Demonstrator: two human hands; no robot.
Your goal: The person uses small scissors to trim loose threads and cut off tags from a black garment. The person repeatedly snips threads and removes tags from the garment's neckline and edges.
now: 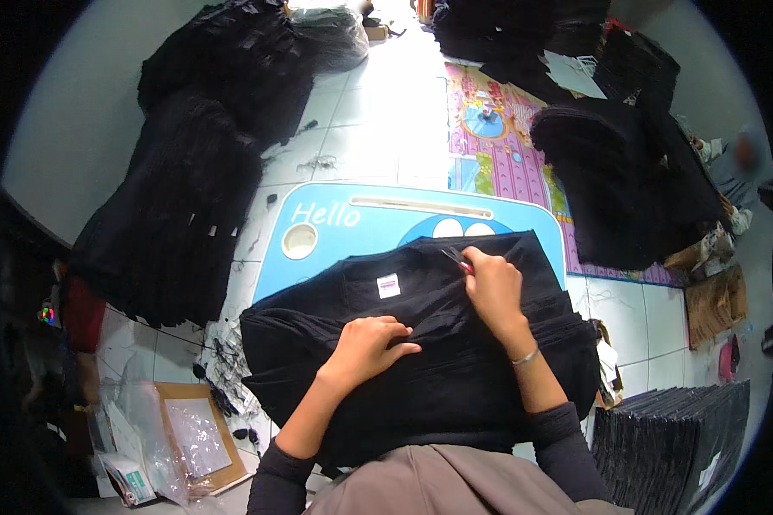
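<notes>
A black shirt (378,386) lies spread over a low blue table (270,266), with a small white label (388,285) inside its neckline. My left hand (365,350) rests on the cloth below the label, thumb apart from the fingers. Closed in my right hand (496,290) is a small pair of thread snips (464,264) with a red handle. Their metal tips point up and left, close to the far edge of the neckline. My right palm hides the rest of the handle.
Tall heaps of black clothing stand at left (180,189) and right (623,180). A stack of bagged black garments (670,438) is at lower right, cardboard and plastic wrap (189,429) at lower left. Black scraps (228,399) lie on the tiles. A colourful mat (507,154) is beyond the table.
</notes>
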